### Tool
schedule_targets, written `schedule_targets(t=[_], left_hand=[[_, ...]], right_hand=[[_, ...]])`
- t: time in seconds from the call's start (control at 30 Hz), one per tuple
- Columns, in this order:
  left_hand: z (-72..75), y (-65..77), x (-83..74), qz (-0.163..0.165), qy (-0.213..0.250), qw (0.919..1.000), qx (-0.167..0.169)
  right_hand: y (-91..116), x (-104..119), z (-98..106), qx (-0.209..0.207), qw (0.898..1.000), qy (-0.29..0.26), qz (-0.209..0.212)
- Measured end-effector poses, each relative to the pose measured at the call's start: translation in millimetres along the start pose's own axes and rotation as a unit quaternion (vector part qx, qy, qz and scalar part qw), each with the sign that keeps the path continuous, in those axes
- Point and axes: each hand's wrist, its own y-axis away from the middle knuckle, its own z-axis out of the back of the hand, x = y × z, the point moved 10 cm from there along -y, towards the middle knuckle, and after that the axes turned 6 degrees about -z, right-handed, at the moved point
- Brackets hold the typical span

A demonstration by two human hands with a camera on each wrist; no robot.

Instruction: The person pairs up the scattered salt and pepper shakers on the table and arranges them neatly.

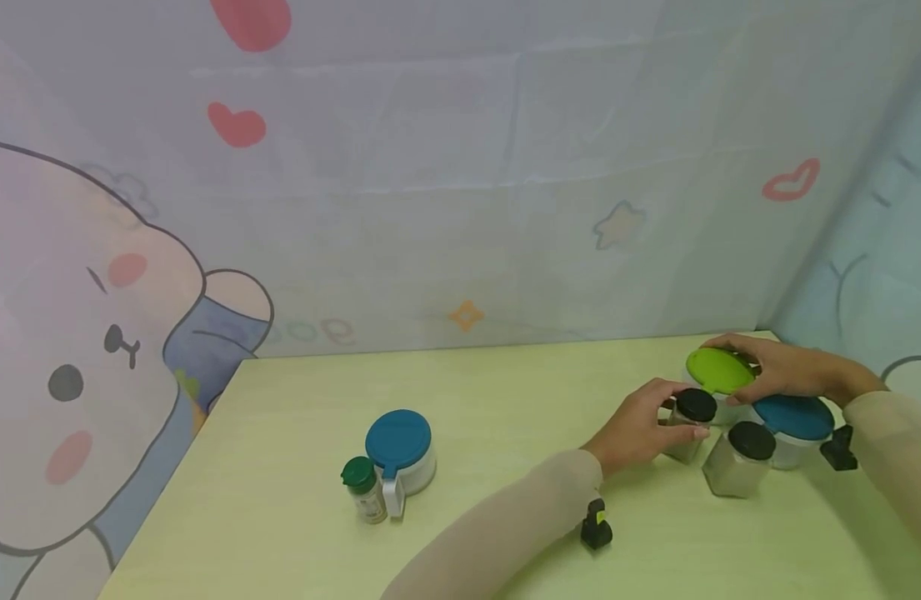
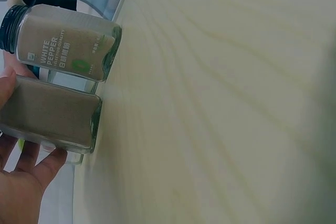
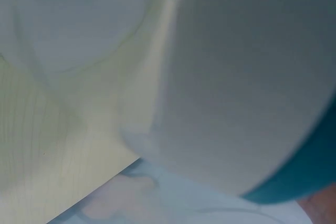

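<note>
At the right of the table, my left hand grips a square glass jar with a black lid; its brown-grey powder shows in the left wrist view, the fingers along its side. My right hand holds a white pot with a lime-green lid from above, thumb and fingers at opposite sides of the lid. Just in front of that hand stands a white pot with a blue lid, filling much of the right wrist view. A second black-lidded jar, labelled white pepper in the left wrist view, stands nearest the front.
Toward the left of the table are another blue-lidded white pot with a handle and a green-capped shaker bottle beside it. A printed cloth hangs behind the table's back edge.
</note>
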Motion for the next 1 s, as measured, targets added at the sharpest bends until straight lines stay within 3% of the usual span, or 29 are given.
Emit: schedule_targets(t=[1.0], left_hand=[[1.1, -0.3, 4.1, 0.014, 0.012, 0.9998, -0.007]], right_hand=[[-1.0, -0.1, -1.7, 0.004, 1.0, 0.0, 0.0]])
